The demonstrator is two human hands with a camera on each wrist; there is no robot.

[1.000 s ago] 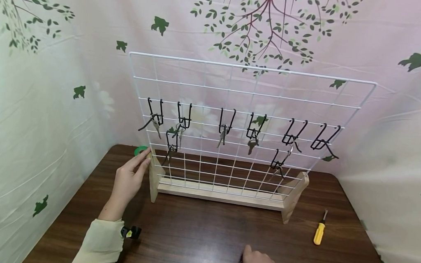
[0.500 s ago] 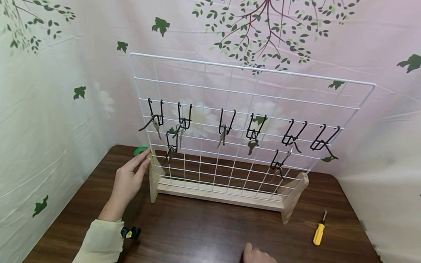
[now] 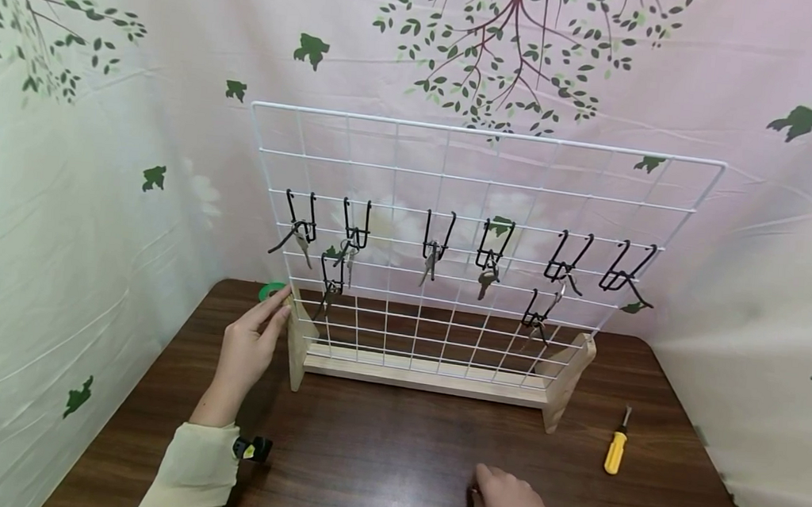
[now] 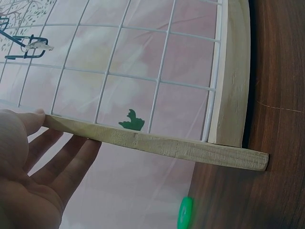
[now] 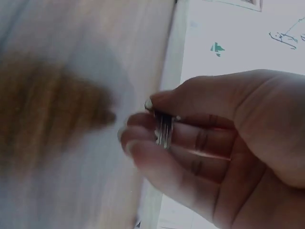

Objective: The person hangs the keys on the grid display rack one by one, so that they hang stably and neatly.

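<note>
A white wire grid rack (image 3: 419,175) stands upright on the table in a pale wooden stand (image 3: 424,381). Black hooks (image 3: 438,236) hang across it, and small keys (image 3: 487,280) dangle from several of them. At the rack's left end my left hand (image 3: 244,352) pinches the wooden side piece (image 4: 157,145), thumb on one face and fingers on the other. Low over the table, in front of the rack, is my right hand (image 3: 511,504). In the right wrist view its curled fingers hold a small silver key (image 5: 164,129), partly hidden by the thumb.
A yellow-handled screwdriver (image 3: 616,449) lies on the table right of the stand. Behind the rack's left end sits a green ring-shaped thing (image 3: 269,289), partly hidden. Patterned cloth (image 3: 407,62) hangs behind and on both sides of the brown table (image 3: 362,449).
My right hand has shifted slightly forward and turned a little, staying low over the table. My left hand keeps its grip on the stand, and the rack has not moved.
</note>
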